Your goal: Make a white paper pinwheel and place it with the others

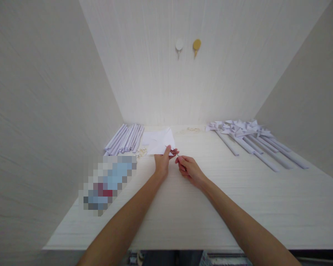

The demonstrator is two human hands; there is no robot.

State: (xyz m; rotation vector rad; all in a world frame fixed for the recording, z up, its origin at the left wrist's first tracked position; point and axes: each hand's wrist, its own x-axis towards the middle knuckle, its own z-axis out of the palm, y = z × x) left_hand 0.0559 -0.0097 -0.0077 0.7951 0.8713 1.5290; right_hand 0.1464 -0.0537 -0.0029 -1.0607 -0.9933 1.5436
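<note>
Pale wood-grain desk (238, 214), walled on three sides. Far right: row of finished paper pinwheels (249, 138) on rolled sticks. Far left: bundle of rolled paper sticks (125, 138). Between them, near the bundle: folded white paper (159, 142), lower corner pinched by left hand (162, 162). Right hand (189, 169) just beside, fingers curled narrow around a thin pin-like item; too small to identify. Two hooks (188, 45) on back wall.
</note>
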